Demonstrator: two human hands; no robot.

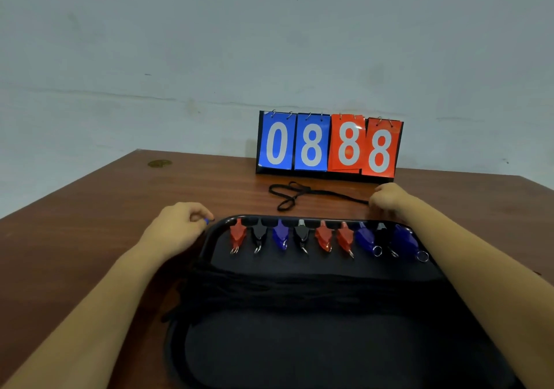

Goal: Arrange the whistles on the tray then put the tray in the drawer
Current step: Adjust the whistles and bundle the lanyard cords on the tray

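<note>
A black tray (pixel 299 343) lies on the brown table in front of me. Several red, black and blue whistles (pixel 323 235) stand in a row along its far edge, and their black cords are bunched across its middle. My left hand (pixel 180 226) is at the tray's far left corner, its fingers curled round a small blue whistle (pixel 206 220) that is mostly hidden. My right hand (pixel 386 196) is beyond the tray's far right corner and pinches the end of a black lanyard (pixel 299 195) that trails left over the table.
A flip scoreboard (pixel 329 145) reading 0888 stands at the table's back edge against the wall. A small round yellowish mark (pixel 159 163) sits on the table (pixel 90 208) at the far left. No drawer is in view.
</note>
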